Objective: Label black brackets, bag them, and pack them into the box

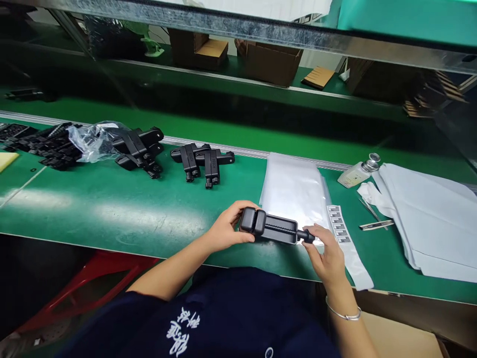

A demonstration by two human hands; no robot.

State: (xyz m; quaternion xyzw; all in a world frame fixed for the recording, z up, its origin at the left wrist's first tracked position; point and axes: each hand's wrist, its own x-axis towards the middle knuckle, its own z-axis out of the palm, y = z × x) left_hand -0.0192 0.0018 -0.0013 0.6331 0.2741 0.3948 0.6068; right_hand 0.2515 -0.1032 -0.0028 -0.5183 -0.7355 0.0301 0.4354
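Note:
A black plastic clamp [280,228] with two padded blocks at one end and a screw knob at the other is held level above the bench's front part. My left hand [231,226] is closed around the padded end. The fingers of my right hand [325,251] pinch the round knob. Beneath and behind the clamp lies a stack of clear plastic bags [294,179]. A strip of printed labels [339,223] rests beside the bags, close to my right hand.
Similar black parts lie in pairs [203,161] and a pile [55,144] to the left, near a crumpled clear bag [95,141]. On the right are a pump bottle [358,171], a utility knife [375,225], tweezers [368,206] and white sheets [439,223]. A metal shelf edge [238,30] crosses overhead.

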